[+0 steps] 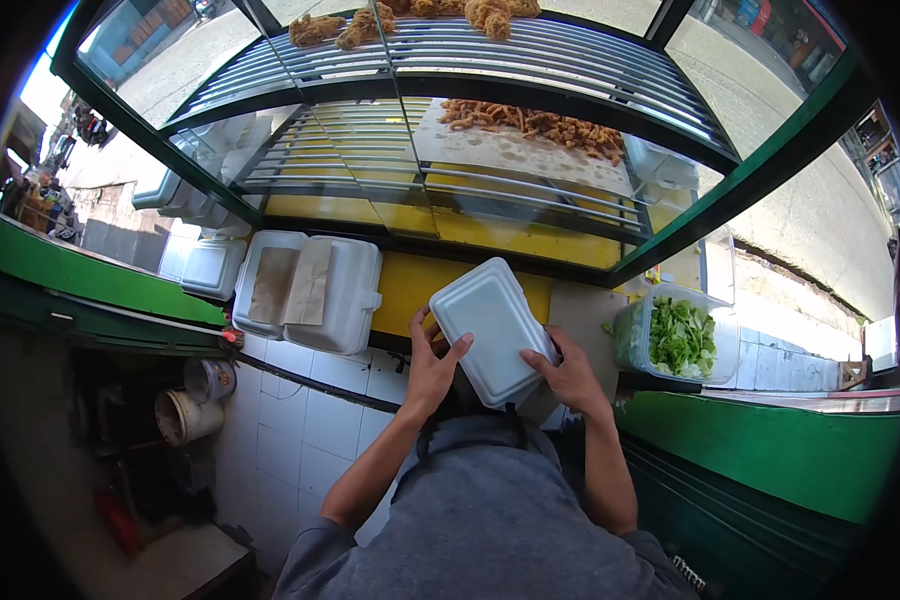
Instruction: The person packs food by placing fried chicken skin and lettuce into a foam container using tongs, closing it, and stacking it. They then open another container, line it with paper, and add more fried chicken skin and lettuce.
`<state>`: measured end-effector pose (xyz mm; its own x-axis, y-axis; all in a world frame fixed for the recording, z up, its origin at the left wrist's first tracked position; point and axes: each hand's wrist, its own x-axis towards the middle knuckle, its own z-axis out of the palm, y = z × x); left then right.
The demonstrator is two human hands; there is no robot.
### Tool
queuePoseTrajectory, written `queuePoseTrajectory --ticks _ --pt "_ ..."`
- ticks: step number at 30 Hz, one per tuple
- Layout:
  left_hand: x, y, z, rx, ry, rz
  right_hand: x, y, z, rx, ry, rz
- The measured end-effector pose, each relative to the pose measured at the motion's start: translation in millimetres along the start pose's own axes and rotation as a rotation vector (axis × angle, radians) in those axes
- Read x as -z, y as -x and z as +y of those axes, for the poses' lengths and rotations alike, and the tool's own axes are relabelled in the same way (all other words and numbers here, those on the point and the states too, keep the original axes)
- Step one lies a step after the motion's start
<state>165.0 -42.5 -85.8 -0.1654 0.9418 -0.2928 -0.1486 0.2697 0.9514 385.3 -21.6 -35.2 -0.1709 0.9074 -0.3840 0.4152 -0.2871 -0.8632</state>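
Observation:
A white foam takeaway box (492, 330) with its lid down is held tilted in front of my body, over the counter's near edge. My left hand (435, 360) grips its left side, thumb on the lid. On the right side, my right hand (568, 372) holds it the same way, thumb pressed on the top. The fingers beneath the box are partly hidden. Left of my hands, more foam boxes (355, 295) are stacked, with brown paper pieces (310, 282) on top.
A glass display case (440, 210) stands ahead, with fried chicken (365, 25) on its upper rack and small fried pieces (530, 125) below. At right is a plastic tub (630, 330) of chopped lettuce (682, 335). Buckets (188, 416) lie low at left.

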Motion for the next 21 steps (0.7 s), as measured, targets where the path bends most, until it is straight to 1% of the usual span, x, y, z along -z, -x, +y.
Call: queuePoseTrajectory --ticks 1,3,5,7,9,10,12,13,15,18,19,21 --pt "3 2 1 0.024 0.036 -0.007 0 1 -5 -0.006 0.007 -0.005" --pt "12 14 0 0.077 0.109 -0.015 0 2 -4 0.043 -0.048 -0.002" --pt "22 28 9 0.078 0.115 -0.029 0 3 -10 0.084 -0.114 -0.019" --pt "32 45 24 0.097 0.159 -0.032 -3 5 -13 0.071 -0.208 -0.091" --pt "53 56 32 0.093 0.26 -0.078 -9 2 -20 0.063 -0.289 -0.186" --pt "66 61 37 0.088 0.311 -0.101 -13 0 -29 0.063 -0.238 -0.249" --pt "94 70 49 0.091 0.27 -0.147 -25 0 -54 0.065 -0.138 -0.377" --pt "112 76 51 0.103 0.231 -0.154 -39 -3 -66 0.096 -0.082 -0.385" --pt "150 90 55 0.144 0.164 -0.154 -70 -8 -92 0.12 -0.032 -0.477" --pt "210 115 55 0.169 0.401 -0.122 -129 -10 -129 0.164 0.036 -0.623" --pt "235 121 48 0.134 0.452 -0.146 -151 -9 -139 0.182 0.06 -0.67" --pt "279 134 43 0.146 0.397 -0.075 -200 -5 -153 0.189 0.066 -0.743"
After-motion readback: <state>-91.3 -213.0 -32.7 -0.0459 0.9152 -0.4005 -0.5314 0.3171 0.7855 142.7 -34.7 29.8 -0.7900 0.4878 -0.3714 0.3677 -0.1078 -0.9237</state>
